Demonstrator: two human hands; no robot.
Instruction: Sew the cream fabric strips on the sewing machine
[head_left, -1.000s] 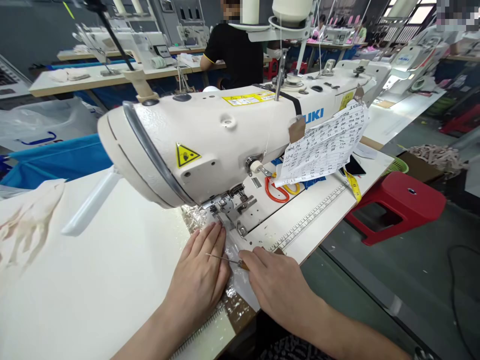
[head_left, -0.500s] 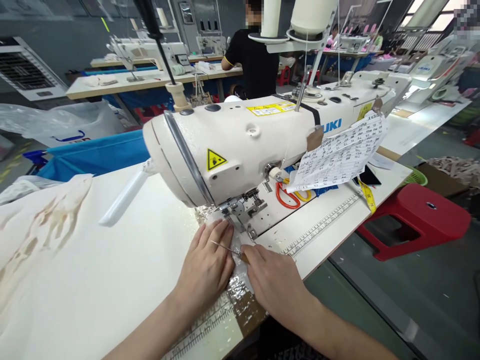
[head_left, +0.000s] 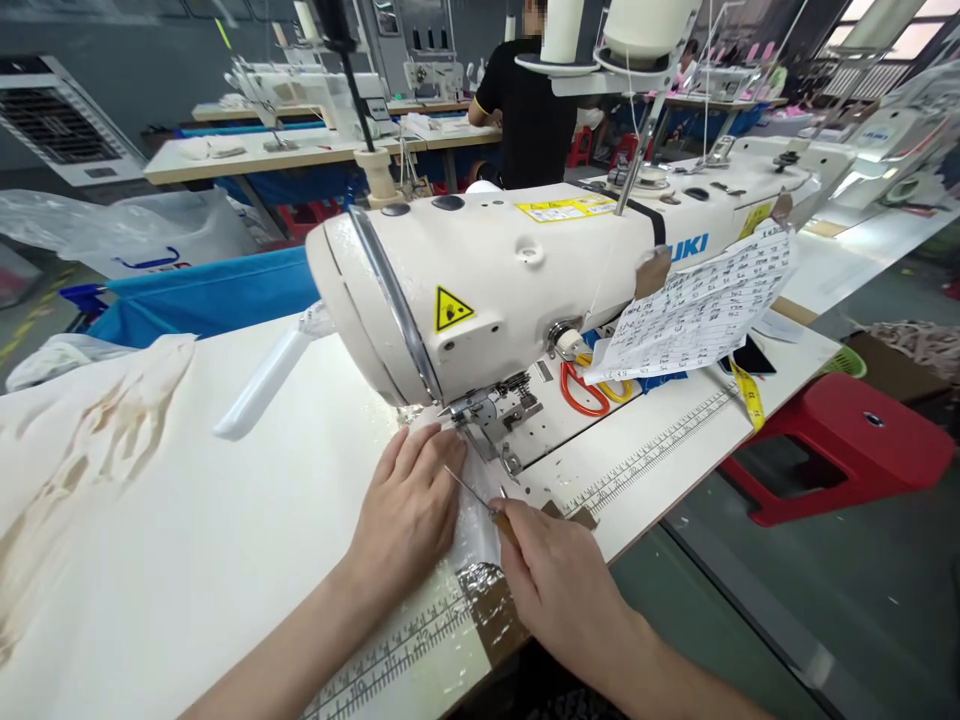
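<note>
My left hand [head_left: 411, 492] lies flat, fingers stretched, on a strip of thin white fabric [head_left: 477, 535] just in front of the needle area of a white sewing machine [head_left: 480, 290]. Its fingertips are close to the presser foot [head_left: 466, 425], which is partly hidden. In my right hand [head_left: 559, 560] is an awl [head_left: 505, 524] with a wooden handle, its thin metal shaft pointing toward my left hand. A second small metal tip shows beside the awl; I cannot tell what it belongs to. The right hand rests at the fabric's right side.
Red-handled scissors [head_left: 585, 395], a handwritten sheet [head_left: 697, 305] and a yellow tape measure [head_left: 747, 392] are at the machine's right. Beige-patterned fabric [head_left: 90, 450] lies on the left of the table. A red stool [head_left: 840, 440] stands at right. A person in black [head_left: 536, 115] sits beyond.
The view has shifted, so the machine appears farther right. Relative to it, my left hand has slid slightly left. My right hand has drawn back a little, showing more of the awl's handle.
</note>
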